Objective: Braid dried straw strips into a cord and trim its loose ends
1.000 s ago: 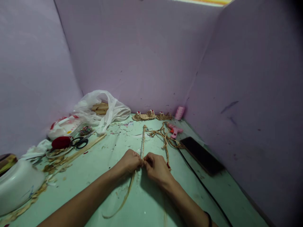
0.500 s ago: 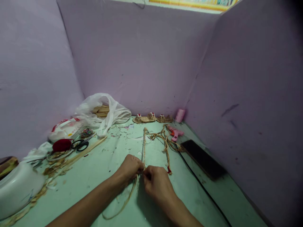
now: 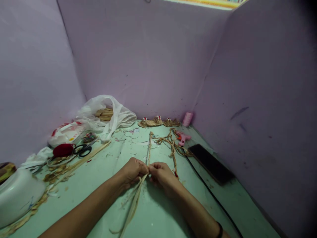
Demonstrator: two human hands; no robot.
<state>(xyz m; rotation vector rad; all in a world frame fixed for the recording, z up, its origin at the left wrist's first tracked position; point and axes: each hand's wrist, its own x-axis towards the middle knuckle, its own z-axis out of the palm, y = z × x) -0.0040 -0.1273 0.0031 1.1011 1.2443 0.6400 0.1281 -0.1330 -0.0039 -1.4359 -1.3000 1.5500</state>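
Note:
A braided cord of tan plant fibre (image 3: pixel 150 148) runs toward me over the pale green table. Both hands pinch its near end: my left hand (image 3: pixel 135 170) from the left, my right hand (image 3: pixel 159 175) from the right, fingertips almost meeting. Loose flat fibre strands (image 3: pixel 135 201) hang from between them toward the table's near side. The far end of the cord joins a tangle of finished braid (image 3: pixel 170 142), whose right tail ends in a red tip (image 3: pixel 176 174). My fingers hide the exact point where the strands cross.
Right of the braid lie a pink glue gun (image 3: pixel 182 137), its black cable (image 3: pixel 210 188) and a dark phone (image 3: pixel 210 163). To the left are scissors (image 3: pixel 83 150), a red pouch-like item (image 3: pixel 63 149), a white bowl (image 3: pixel 22 195) and a plastic bag (image 3: pixel 115 115). Woven slippers (image 3: pixel 151 123) sit by the wall.
Both hands have moved slightly away from me along the cord. My right hand has turned, and the loose strands now hang together between the hands.

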